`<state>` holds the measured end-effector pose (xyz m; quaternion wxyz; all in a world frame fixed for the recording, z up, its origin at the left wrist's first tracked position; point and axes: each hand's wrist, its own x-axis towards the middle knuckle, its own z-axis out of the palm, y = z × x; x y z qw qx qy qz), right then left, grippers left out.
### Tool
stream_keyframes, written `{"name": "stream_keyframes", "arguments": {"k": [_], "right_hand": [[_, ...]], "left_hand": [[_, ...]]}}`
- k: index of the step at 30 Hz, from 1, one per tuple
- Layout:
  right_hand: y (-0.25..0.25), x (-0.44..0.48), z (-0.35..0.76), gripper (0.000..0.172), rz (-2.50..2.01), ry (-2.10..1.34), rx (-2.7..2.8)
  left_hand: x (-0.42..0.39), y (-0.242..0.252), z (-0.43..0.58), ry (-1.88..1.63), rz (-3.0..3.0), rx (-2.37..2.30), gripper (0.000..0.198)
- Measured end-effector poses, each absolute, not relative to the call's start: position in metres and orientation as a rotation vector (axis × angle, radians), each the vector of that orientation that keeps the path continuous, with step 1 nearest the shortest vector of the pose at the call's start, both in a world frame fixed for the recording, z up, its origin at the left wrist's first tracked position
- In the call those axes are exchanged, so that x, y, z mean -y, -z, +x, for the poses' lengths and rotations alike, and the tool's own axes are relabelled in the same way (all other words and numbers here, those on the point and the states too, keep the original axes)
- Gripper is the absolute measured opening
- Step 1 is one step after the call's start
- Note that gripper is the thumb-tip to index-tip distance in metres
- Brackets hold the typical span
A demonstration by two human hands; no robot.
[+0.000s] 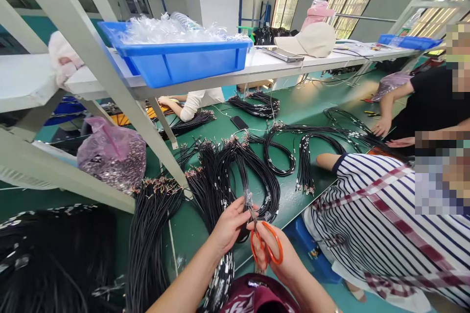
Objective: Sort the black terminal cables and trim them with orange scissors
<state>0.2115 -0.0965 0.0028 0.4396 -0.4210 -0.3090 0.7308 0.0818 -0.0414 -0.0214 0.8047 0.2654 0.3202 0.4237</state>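
My right hand [270, 244] grips a pair of scissors [278, 249] with orange handles, its fingers in the loops. The blades point up and away, close to my left fingertips. My left hand [232, 222] pinches a bundle of thin black cables [240, 176] where a clear plastic piece [248, 199] sits around them. Whether the blades touch the plastic I cannot tell. Around my hands, more black cable bundles [268, 190] with bare copper-coloured ends lie looped on the green table [293, 205]. Another thick bundle [149, 239] hangs over the near edge at my left.
A blue bin [198, 61] of clear plastic scraps stands on the white shelf [264, 61] above. Slanted shelf posts [147, 142] and a pink plastic bag [110, 156] are at left. A person in a striped top [370, 205] sits close at right; other people work farther along.
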Motion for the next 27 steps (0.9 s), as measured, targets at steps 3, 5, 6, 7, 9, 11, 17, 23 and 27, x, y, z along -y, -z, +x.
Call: {"name": "stream_keyframes", "arguments": {"k": [3,5,6,7,9,11,17,23,27], "right_hand": [[-0.006,0.099,0.214,0.038,-1.078,-1.806,0.755],[-0.009,0.1,0.216,0.04,-1.093,-1.806,0.735],[-0.01,0.1,0.217,0.04,-1.098,-1.811,0.728],[-0.011,0.099,0.218,0.041,-1.101,-1.818,0.726],[-0.012,0.099,0.219,0.041,-1.105,-1.826,0.735],[-0.012,0.099,0.218,0.041,-1.118,-1.825,0.751],[-0.003,0.102,0.22,0.039,-1.196,-1.762,0.802],[0.004,0.069,0.242,0.041,-1.39,-1.295,0.765],[0.006,0.047,0.242,0.046,-1.374,-1.39,0.791]], "left_hand": [[0.042,0.023,0.084,-0.876,0.589,-0.709,0.047],[0.041,0.024,0.085,-0.859,0.616,-0.71,0.048],[0.041,0.024,0.085,-0.851,0.629,-0.708,0.048],[0.04,0.024,0.085,-0.843,0.639,-0.707,0.048],[0.04,0.024,0.085,-0.836,0.651,-0.698,0.048],[0.04,0.024,0.085,-0.831,0.652,-0.683,0.048],[0.04,0.025,0.085,-0.844,0.693,-0.677,0.046],[0.04,0.03,0.087,-0.824,0.756,-0.671,0.049],[0.042,0.032,0.093,-0.817,0.777,-0.718,0.049]]}}
